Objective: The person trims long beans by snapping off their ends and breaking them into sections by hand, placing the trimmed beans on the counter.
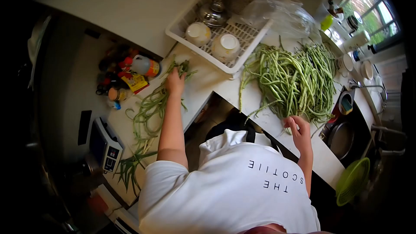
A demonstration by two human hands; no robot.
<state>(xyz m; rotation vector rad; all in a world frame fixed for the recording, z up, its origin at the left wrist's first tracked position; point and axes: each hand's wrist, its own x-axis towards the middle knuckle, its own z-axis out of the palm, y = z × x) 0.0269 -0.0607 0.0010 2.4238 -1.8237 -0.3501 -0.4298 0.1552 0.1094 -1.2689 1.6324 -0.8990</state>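
Near the corner of the counter, my left hand point(175, 83) has its fingers closed around the end of a small bunch of long green beans point(151, 110). This loose bunch trails down the counter's left arm. A large heap of long green beans point(290, 78) lies on the right part of the counter. At the heap's lower edge is my right hand point(300, 131), its fingers curled and pressed together. Whatever is between those fingertips is too small to make out.
A white dish rack point(203, 54) with bowls stands at the back, a clear plastic bag point(281, 13) over its right side. Bottles and packets point(134, 82) and a scale point(106, 145) are at left. At right are a sink with a pan point(341, 140) and a green basket point(353, 181).
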